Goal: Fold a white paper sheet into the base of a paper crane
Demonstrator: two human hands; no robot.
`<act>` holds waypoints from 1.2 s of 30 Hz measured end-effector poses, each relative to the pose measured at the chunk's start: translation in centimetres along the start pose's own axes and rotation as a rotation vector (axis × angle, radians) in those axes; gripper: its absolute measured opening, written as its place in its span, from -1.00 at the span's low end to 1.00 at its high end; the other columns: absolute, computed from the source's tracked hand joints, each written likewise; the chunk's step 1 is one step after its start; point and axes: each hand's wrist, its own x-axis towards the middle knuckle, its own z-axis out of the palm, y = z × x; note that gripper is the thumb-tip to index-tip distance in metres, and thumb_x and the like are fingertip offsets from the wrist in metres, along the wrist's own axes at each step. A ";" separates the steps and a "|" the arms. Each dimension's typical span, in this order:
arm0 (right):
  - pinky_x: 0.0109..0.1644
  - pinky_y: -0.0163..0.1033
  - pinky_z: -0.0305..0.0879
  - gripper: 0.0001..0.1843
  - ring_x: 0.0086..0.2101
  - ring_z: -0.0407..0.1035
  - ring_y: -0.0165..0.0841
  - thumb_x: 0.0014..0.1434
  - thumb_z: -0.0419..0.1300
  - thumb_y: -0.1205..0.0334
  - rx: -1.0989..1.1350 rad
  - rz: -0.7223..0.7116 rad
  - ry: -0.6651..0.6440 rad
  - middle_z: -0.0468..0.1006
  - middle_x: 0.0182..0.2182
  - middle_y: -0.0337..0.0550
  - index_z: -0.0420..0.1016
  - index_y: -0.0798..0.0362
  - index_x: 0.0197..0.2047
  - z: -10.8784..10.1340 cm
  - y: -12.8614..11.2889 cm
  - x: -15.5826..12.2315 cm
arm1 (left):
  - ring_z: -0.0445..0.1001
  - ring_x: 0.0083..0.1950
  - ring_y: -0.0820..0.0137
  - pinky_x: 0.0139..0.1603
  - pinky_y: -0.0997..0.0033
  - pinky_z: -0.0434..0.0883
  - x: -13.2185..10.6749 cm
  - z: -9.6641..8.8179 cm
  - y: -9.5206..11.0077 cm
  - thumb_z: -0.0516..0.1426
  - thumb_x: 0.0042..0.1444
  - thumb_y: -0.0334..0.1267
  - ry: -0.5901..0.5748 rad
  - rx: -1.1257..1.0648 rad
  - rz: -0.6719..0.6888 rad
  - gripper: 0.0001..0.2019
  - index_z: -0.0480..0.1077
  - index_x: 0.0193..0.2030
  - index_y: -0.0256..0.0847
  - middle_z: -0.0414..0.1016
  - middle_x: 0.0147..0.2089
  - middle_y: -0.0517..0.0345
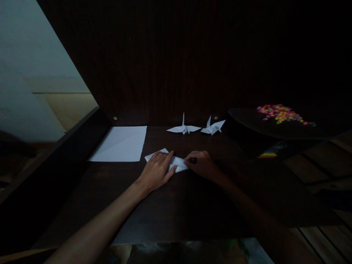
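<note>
A partly folded piece of white paper [178,161] lies on the dark wooden surface [165,205] in front of me. My left hand [157,169] rests flat across its left part, fingers stretched out and thumb apart. At the paper's right tip, my right hand [202,164] pinches the edge between thumb and curled fingers. Behind the hands stand two white paper cranes, one [183,129] with wings spread wide and another [213,127] turned at an angle to its right. Left of my hands lies a stack of square white paper sheets [121,143].
A dark upright panel [165,66] rises behind the cranes, and a raised side board [55,154] borders the left. On a dark curved ledge [247,121] at right sits a pile of small colourful pieces [280,113]. Wooden slats [316,161] show beyond.
</note>
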 end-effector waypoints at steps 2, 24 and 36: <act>-0.15 -0.24 0.27 -0.90 -0.34 0.46 -0.35 0.10 0.24 0.30 -0.019 -0.006 -0.011 0.61 -0.40 -0.21 0.60 0.03 -0.39 0.1 -0.1 0.3 | 0.45 0.06 0.10 0.10 0.06 0.39 0.0 0.0 0.2 -0.02 0.31 -0.10 -0.001 0.006 0.005 -0.52 0.22 0.24 -0.40 0.49 0.01 -0.21; -0.04 -0.20 0.30 -0.68 -0.19 0.42 -0.34 0.35 0.04 0.07 0.112 -0.268 -0.118 0.61 -0.22 -0.18 0.60 -0.06 -0.10 -0.6 0.7 0.6 | 0.37 0.25 0.19 0.25 0.16 0.33 -0.5 0.9 0.0 -0.09 0.36 -0.10 -0.126 -0.223 -0.079 -0.55 0.22 0.27 -0.31 0.38 0.23 -0.14; -0.08 -0.18 0.34 -0.74 -0.17 0.39 -0.32 0.32 0.10 0.15 -0.040 -0.352 -0.085 0.57 -0.14 -0.10 0.60 -0.06 -0.07 -0.7 1.8 -0.9 | 0.06 0.42 0.26 0.41 0.14 0.08 -1.0 1.5 -0.6 -0.19 0.41 -0.15 -0.185 -0.143 0.015 -0.53 0.15 0.34 -0.31 0.18 0.37 -0.06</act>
